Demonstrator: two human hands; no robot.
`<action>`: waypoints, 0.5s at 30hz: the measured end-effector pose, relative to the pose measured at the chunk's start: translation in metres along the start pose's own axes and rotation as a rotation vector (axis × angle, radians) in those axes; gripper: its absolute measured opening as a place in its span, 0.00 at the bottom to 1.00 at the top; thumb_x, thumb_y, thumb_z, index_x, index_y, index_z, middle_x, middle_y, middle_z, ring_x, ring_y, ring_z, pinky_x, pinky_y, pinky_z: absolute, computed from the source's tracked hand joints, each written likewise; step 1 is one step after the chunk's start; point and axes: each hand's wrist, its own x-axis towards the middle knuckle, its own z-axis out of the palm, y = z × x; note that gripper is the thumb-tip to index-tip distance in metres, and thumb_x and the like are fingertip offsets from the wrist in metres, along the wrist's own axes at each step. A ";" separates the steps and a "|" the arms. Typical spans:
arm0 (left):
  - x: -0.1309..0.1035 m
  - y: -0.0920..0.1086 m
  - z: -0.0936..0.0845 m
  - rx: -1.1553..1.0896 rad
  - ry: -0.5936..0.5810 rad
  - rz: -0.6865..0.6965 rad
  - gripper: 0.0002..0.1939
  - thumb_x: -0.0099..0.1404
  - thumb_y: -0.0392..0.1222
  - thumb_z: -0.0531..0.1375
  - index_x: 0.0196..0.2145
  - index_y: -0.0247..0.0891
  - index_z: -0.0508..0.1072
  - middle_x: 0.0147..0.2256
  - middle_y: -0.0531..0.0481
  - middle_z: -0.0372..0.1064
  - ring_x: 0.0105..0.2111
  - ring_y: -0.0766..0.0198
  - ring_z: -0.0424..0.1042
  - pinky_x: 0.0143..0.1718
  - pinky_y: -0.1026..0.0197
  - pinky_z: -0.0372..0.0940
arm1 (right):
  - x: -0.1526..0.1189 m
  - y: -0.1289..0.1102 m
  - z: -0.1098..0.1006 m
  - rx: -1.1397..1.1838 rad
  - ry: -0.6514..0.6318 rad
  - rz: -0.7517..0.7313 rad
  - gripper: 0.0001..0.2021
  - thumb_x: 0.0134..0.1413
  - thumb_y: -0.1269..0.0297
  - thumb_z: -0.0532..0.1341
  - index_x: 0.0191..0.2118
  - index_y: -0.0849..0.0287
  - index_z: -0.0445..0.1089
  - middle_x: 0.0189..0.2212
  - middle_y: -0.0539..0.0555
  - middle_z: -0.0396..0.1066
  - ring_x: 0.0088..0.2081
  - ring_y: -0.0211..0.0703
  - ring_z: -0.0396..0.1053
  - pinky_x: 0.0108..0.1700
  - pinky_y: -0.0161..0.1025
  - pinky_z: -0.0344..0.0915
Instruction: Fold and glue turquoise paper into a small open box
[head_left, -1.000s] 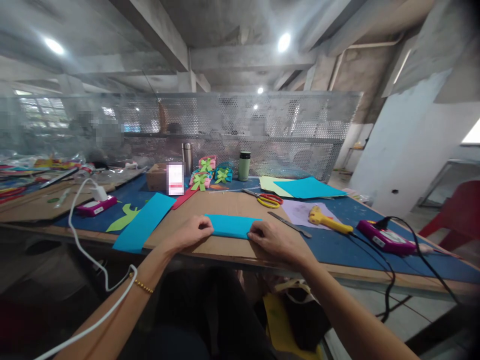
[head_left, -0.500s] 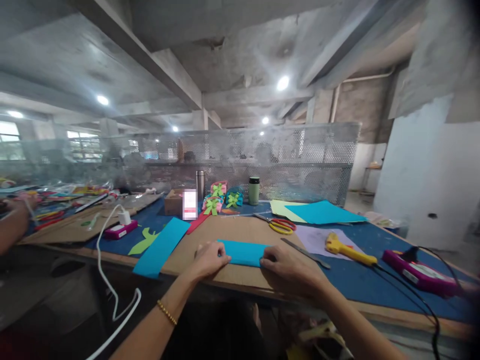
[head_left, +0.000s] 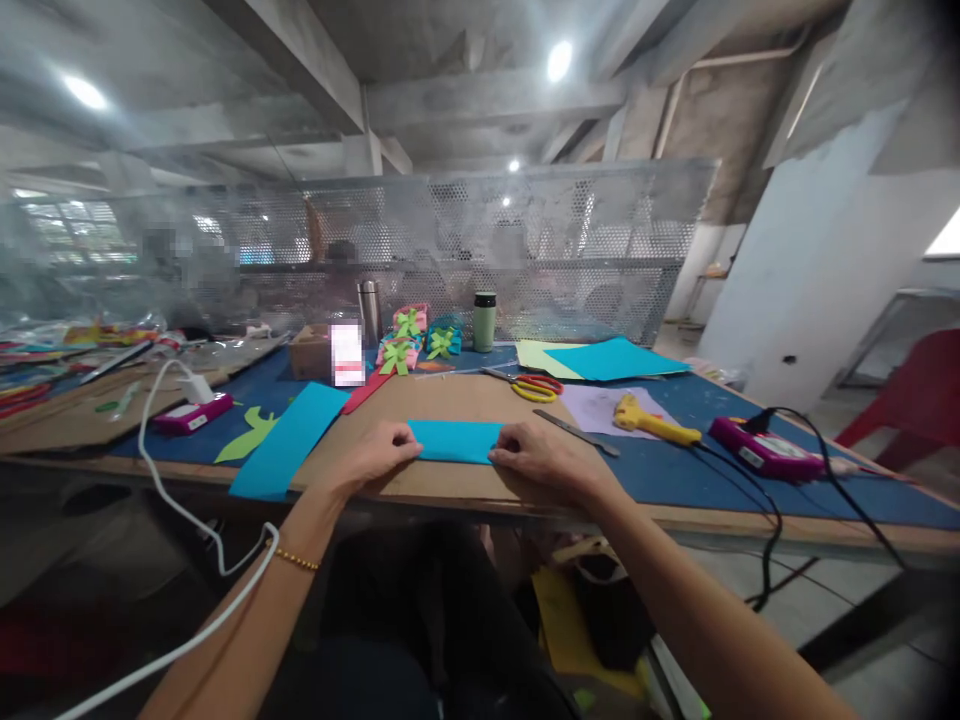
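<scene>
A blue paper strip (head_left: pixel 454 442) lies lengthwise across the brown cardboard (head_left: pixel 442 397) in front of me. My left hand (head_left: pixel 384 451) pinches its left end, thumb against fingers. At the right end, my right hand (head_left: pixel 534 450) grips the strip in the same way. Whether the strip is folded I cannot tell. Left of my left hand lies a longer blue paper strip (head_left: pixel 292 440), reaching over the table's front edge. A metal blade-like tool (head_left: pixel 577 433) rests just beyond my right hand, with scissors (head_left: pixel 534 386) with red and yellow handles behind it.
A yellow glue gun (head_left: pixel 652 423) lies on purple paper (head_left: pixel 589 408) at the right. Purple power strips (head_left: pixel 765 448) (head_left: pixel 193 413) sit at both sides, with cables trailing off the edge. Behind stand a green tumbler (head_left: pixel 484 322), a steel flask (head_left: pixel 370 312) and a cardboard box (head_left: pixel 309 352).
My view has tilted down and shifted right, so the table sits higher and further left. Both hands keep hold of the blue strip's ends.
</scene>
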 end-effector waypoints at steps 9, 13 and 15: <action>-0.002 -0.001 -0.005 -0.001 -0.018 0.010 0.14 0.58 0.49 0.56 0.21 0.38 0.62 0.23 0.55 0.59 0.26 0.65 0.59 0.27 0.63 0.51 | 0.000 -0.002 -0.007 0.052 -0.038 -0.009 0.10 0.55 0.61 0.60 0.31 0.60 0.76 0.27 0.53 0.75 0.28 0.39 0.67 0.30 0.34 0.55; 0.003 -0.004 0.001 0.080 0.010 0.003 0.13 0.58 0.47 0.56 0.22 0.38 0.63 0.24 0.54 0.61 0.27 0.65 0.61 0.27 0.62 0.50 | 0.000 -0.004 -0.008 0.041 -0.044 -0.009 0.11 0.55 0.60 0.60 0.30 0.60 0.76 0.27 0.54 0.75 0.27 0.39 0.67 0.30 0.35 0.56; 0.006 -0.007 0.003 0.090 0.019 0.003 0.12 0.59 0.47 0.55 0.23 0.38 0.64 0.24 0.54 0.62 0.28 0.64 0.62 0.28 0.62 0.51 | 0.000 -0.004 -0.008 0.039 -0.046 -0.012 0.11 0.55 0.60 0.60 0.30 0.60 0.76 0.27 0.54 0.76 0.28 0.39 0.67 0.31 0.35 0.56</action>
